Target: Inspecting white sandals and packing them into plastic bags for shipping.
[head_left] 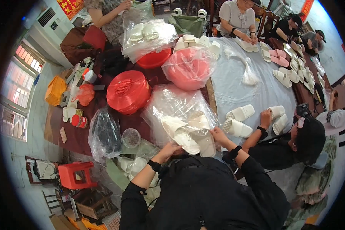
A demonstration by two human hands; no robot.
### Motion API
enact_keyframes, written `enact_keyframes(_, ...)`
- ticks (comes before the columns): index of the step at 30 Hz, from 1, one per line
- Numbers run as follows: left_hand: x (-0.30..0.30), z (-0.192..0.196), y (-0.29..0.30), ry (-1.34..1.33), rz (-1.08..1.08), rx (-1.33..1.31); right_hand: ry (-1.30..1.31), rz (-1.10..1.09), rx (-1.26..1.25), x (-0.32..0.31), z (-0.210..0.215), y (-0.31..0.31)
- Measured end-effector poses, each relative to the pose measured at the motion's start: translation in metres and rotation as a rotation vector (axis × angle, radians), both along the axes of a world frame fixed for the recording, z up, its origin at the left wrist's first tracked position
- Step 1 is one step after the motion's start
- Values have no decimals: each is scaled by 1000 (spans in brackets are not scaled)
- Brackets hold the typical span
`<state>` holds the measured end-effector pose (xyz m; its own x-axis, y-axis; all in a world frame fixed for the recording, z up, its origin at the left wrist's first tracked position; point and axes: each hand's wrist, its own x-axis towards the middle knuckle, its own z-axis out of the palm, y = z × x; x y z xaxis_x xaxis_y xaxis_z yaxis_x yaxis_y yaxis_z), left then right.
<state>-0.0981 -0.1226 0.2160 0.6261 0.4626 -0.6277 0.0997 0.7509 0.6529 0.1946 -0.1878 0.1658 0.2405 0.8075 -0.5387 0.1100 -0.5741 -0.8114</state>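
Observation:
A clear plastic bag (172, 105) lies on the table in front of me with a pair of cream slippers (182, 136) inside it. My left hand (168, 148) grips the near end of the bag at the heel of one slipper. At the bag's right side, my right hand (218, 134) pinches the plastic over the other slipper. Both my sleeves are black, and each wrist has a dark band.
A red roll of twine (128, 92), a pink bagged bundle (188, 67) and a red basin (153, 59) stand behind. A dark crumpled bag (103, 134) is on the left. A co-worker's hand (265, 115) handles slippers (239, 113) to my right. Other people sit at the far end. A red stool (76, 174) stands lower left.

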Motion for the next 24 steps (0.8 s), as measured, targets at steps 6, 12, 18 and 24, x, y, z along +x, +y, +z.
enact_keyframes(6,10,55,42,-60,197,182,-32,-110,176,2,96,41)
enact_keyframes(12,-17,148,50,-219,256,335,363,-199,340,-8,199,50)
enact_keyframes(18,-62,195,37,-31,284,698,600,-104,466,-33,248,46)
enact_keyframes(24,-88,244,-29,103,401,909,541,250,299,-55,229,46)
